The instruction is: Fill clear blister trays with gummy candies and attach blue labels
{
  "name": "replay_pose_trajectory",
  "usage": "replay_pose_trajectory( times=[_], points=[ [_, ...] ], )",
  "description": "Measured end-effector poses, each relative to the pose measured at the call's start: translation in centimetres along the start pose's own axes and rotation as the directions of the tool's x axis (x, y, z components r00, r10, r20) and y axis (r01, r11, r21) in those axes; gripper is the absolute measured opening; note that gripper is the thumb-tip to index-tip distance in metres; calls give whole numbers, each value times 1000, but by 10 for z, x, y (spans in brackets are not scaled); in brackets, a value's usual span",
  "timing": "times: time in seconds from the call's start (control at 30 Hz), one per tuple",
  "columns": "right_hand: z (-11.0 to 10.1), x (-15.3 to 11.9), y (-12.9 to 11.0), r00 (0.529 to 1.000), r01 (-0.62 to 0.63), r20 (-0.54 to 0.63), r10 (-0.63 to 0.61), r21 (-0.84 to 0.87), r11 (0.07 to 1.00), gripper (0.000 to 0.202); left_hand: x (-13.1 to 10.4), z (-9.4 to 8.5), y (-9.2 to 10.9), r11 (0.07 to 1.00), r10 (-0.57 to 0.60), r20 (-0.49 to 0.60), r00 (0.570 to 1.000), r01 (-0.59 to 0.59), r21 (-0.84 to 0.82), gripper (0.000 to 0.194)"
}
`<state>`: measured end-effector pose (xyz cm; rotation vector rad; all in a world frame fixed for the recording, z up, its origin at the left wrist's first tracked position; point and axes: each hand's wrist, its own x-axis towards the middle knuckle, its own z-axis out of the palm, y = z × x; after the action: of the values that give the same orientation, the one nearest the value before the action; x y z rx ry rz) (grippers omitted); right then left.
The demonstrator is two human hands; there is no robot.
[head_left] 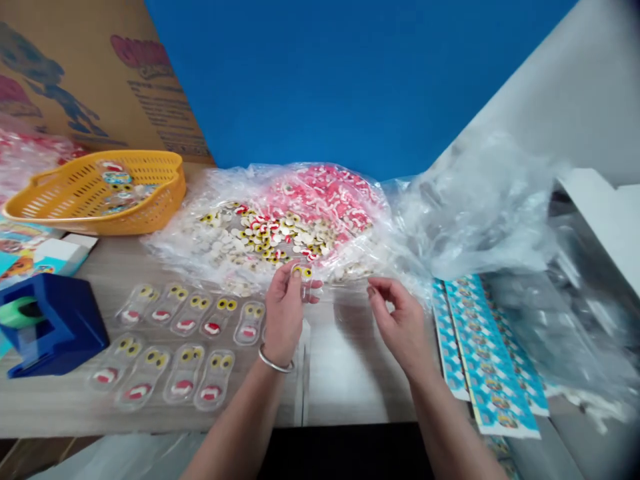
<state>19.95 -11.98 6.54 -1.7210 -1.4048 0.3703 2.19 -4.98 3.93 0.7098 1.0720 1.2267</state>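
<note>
My left hand (286,300), with a silver bangle at the wrist, is closed on a clear plastic blister (306,283) that has two yellow eye pieces in its top. To its right, my right hand (397,317) is pinched at thumb and forefinger; whatever may be between the tips is too small to make out. Just beyond both hands lies an opened plastic bag (215,250) with many loose yellow eye pieces (270,233) and red-and-white mouth pieces (345,200). Left of my left hand, filled blisters (186,324) lie in two rows, each with eyes and a mouth.
A yellow basket (170,200) holding packed items stands at the back left, before a cardboard box (165,100). Nearer is a blue tape dispenser (75,327). Blue printed card strips (493,360) lie at the right, beneath crumpled clear plastic (480,207). A blue panel (320,80) rises behind.
</note>
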Motion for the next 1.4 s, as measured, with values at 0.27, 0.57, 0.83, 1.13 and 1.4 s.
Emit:
replay_pose_trajectory(
  times=[0.27, 0.57, 0.83, 1.13, 1.4],
  points=[
    [21, -57, 33, 970, 110, 242, -31, -317, 942, 15, -78, -17, -14, 965, -261, 33, 965, 261, 4, 47],
    [12, -52, 31, 934, 260, 342, -106, -443, 858, 15, -101, -39, -36, 914, -376, 39, 926, 378, -145, 47],
    [1, -41, 24, 896, 282, 442, -39, -499, 819, 14, -108, -31, -29, 890, -404, 75, 912, 411, -200, 43],
    [9, -48, 13, 930, 161, 368, 24, -464, 871, 6, -109, -28, -31, 828, -396, 105, 912, 404, -389, 29],
    [42, -95, -28, 963, -104, 234, 132, -129, 986, 11, -114, -18, -32, 830, -341, 102, 935, 350, -435, 28]
  ],
)
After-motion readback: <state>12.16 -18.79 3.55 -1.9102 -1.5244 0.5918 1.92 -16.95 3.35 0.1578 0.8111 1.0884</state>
